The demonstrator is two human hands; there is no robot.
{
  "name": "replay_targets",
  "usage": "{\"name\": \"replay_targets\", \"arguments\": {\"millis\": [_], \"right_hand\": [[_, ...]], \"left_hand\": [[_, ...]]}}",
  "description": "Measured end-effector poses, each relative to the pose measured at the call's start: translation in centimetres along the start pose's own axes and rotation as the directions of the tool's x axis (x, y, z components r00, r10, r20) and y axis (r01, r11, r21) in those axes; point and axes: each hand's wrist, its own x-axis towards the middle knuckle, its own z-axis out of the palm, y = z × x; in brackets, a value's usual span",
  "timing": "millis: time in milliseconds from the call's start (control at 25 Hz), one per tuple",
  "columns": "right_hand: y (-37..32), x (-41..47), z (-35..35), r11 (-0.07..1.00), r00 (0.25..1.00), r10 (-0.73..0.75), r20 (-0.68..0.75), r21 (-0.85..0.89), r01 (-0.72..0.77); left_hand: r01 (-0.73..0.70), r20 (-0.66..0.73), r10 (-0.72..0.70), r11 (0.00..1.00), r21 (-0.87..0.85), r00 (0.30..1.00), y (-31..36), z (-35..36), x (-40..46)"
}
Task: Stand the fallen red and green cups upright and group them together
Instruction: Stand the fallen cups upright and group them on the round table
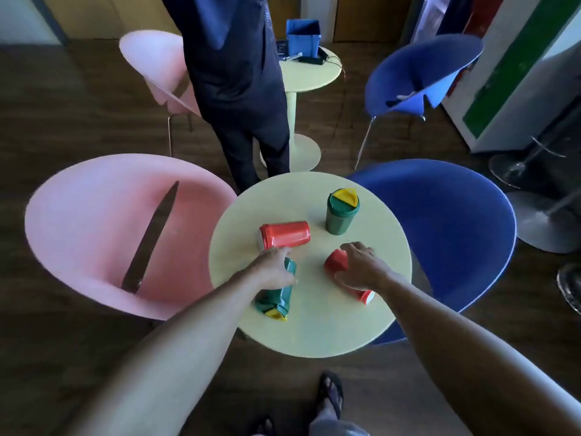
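Observation:
On the small round pale-yellow table (320, 335) lie three fallen cups. My left hand (275, 267) is wrapped over a green cup (281, 298) lying on its side, its yellow lid toward me. My right hand (361, 265) grips a red cup (336, 261) lying on its side, its base pointing away from me. A second red cup (284, 234) lies on its side just beyond my left hand, untouched. A green cup with a yellow lid (341, 212) stands upright at the far right of the table.
A pink chair (94, 234) stands left of the table and a blue chair (452, 234) right of it. A person in dark clothes (239, 89) stands just beyond the table. Behind are another round table (305, 77) with a blue box, plus two more chairs.

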Motion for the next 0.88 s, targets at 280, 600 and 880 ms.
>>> {"name": "replay_targets", "arguments": {"millis": [280, 600, 880], "right_hand": [[4.7, 2.0, 1.5, 1.000, 1.000, 0.010, -0.005, -0.021, -0.010], [7.0, 1.3, 5.3, 0.991, 0.993, 0.102, -0.063, 0.090, -0.096], [8.2, 1.1, 7.3, 0.974, 0.978, 0.192, -0.087, 0.140, -0.179]], "left_hand": [[0.032, -0.140, -0.034, 0.999, -0.018, 0.990, -0.4, 3.8, 1.5], [0.111, -0.183, -0.103, 0.993, 0.034, 0.978, -4.1, 5.4, 1.9], [0.204, -0.156, -0.195, 0.978, 0.045, 0.968, -6.2, 7.7, 0.2]]}}
